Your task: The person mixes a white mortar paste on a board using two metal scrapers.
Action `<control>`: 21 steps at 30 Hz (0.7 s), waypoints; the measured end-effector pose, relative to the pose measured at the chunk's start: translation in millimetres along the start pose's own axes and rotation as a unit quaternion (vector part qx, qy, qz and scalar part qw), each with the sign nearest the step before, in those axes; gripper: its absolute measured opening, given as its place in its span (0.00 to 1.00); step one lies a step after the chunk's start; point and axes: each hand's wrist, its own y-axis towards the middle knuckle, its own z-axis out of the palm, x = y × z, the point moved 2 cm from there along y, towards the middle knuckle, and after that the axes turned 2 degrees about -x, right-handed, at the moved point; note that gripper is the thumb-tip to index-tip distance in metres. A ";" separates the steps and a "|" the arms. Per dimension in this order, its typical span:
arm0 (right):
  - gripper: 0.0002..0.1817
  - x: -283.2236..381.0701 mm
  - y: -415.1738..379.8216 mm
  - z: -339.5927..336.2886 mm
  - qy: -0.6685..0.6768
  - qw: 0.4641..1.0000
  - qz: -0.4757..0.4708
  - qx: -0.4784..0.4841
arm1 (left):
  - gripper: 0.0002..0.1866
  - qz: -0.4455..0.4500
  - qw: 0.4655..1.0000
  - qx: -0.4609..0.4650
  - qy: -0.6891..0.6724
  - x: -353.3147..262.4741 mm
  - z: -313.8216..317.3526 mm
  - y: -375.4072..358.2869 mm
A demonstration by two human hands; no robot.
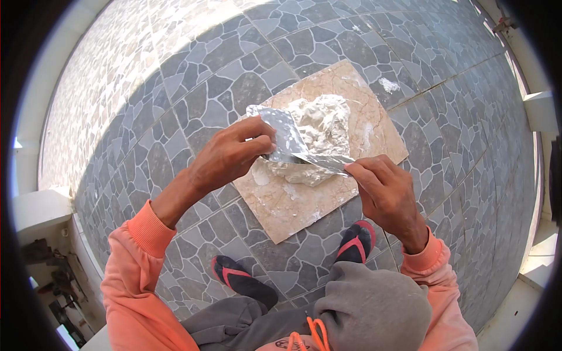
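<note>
My left hand [237, 146] is closed on a flat metal scraper [285, 130] smeared with white paste. A second thin scraper [329, 162], also coated in white, is pinched in my right hand [387, 192]. The two blades touch or overlap where they meet, over the near side of a wet white plaster heap [323, 120]. That heap sits on a beige marbled tile [281, 219] laid on the ground. Parts of both scrapers are hidden behind my fingers.
The ground is grey stone-patterned floor tile [234, 52], with a white splash [388, 85] beyond the beige tile's right side. My feet in dark socks and red-strapped sandals [237, 272] stand at its near edge. Assorted items [64, 281] lie at the lower left.
</note>
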 end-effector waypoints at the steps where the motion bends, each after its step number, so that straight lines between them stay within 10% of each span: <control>1: 0.21 -1.5 0.6 2.4 -0.004 1.000 -0.002 0.001 | 0.13 0.007 1.000 -0.002 -0.009 -2.2 -1.0 -0.5; 9: 0.16 -45.0 5.0 43.6 -0.050 0.998 0.021 -0.011 | 0.15 0.072 0.997 -0.016 -0.017 -28.4 -5.5 4.5; 18: 0.07 -61.4 4.3 39.4 0.195 0.923 0.331 0.010 | 0.10 -0.164 0.968 -0.139 -0.128 -6.9 -6.9 8.1; 21: 0.11 -57.7 -0.7 40.4 0.068 0.986 0.148 -0.036 | 0.13 -0.229 0.952 -0.142 -0.148 -1.6 -11.6 12.0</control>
